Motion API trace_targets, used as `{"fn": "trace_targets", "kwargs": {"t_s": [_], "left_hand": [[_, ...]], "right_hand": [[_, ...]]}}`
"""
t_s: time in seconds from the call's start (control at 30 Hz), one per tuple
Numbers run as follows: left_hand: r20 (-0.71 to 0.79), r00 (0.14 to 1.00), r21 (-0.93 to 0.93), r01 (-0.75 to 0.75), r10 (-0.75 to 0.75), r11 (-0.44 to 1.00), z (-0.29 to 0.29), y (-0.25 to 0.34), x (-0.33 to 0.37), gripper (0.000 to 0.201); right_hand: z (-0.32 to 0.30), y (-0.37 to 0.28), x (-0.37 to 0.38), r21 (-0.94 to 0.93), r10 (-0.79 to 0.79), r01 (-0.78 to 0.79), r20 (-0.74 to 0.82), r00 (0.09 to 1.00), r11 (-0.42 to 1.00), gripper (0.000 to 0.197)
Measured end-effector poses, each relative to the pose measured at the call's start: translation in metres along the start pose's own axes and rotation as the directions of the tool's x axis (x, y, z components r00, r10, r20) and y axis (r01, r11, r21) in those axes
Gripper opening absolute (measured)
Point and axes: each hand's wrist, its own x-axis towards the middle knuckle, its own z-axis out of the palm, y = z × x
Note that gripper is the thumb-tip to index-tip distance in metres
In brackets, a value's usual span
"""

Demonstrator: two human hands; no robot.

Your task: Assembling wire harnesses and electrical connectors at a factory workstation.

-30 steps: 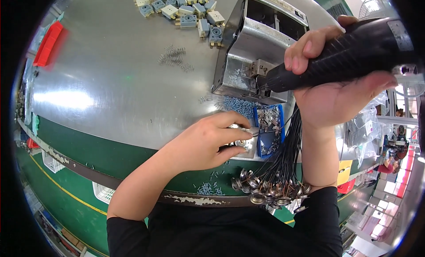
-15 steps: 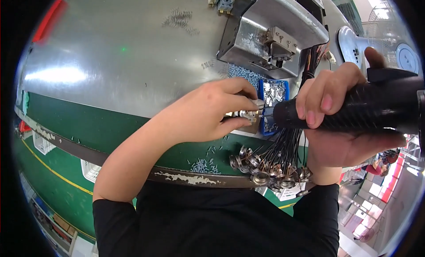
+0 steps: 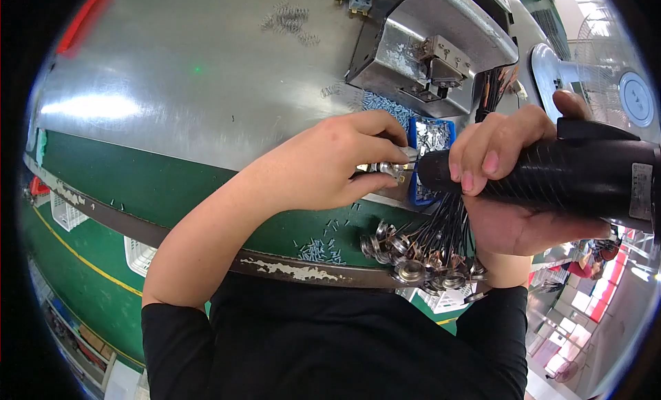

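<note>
My left hand (image 3: 344,159) is closed around a small metal part (image 3: 390,169), pinching it between thumb and fingers; much of the part is hidden. Wrapped round a black power screwdriver (image 3: 592,172) is my right hand (image 3: 506,172). The screwdriver lies nearly level, its nose pointing left at the part and very close to it. Whether the bit touches the part I cannot tell. Just behind the nose sits a blue tray (image 3: 452,132) of small metal pieces.
Black wires (image 3: 447,224) with round metal caps (image 3: 411,270) hang by the front edge. Loose screws (image 3: 318,250) lie on the green mat (image 3: 172,172); more blue screws (image 3: 387,107) sit beside a metal fixture (image 3: 406,48). Springs (image 3: 286,17) lie farther back.
The screwdriver and my right hand have moved left, bringing the nose nearer the part in my left hand. The whole view has shifted slightly.
</note>
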Motion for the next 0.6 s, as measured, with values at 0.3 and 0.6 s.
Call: {"fn": "trace_targets", "kwargs": {"t_s": [0.3, 0.6], "left_hand": [[-0.008, 1.0, -0.021, 0.012, -0.012, 1.0, 0.001, -0.001, -0.0003, 0.028], [-0.026, 0.999, 0.004, -0.025, 0.025, 1.0, 0.0016, 0.0001, 0.0007, 0.027]], "right_hand": [[-0.0052, 0.0087, -0.0067, 0.019, -0.082, 0.081, 0.061, 0.995, 0.997, 0.099], [-0.0078, 0.0061, -0.0034, -0.013, -0.079, 0.082, 0.161, 0.984, 0.997, 0.108]]}}
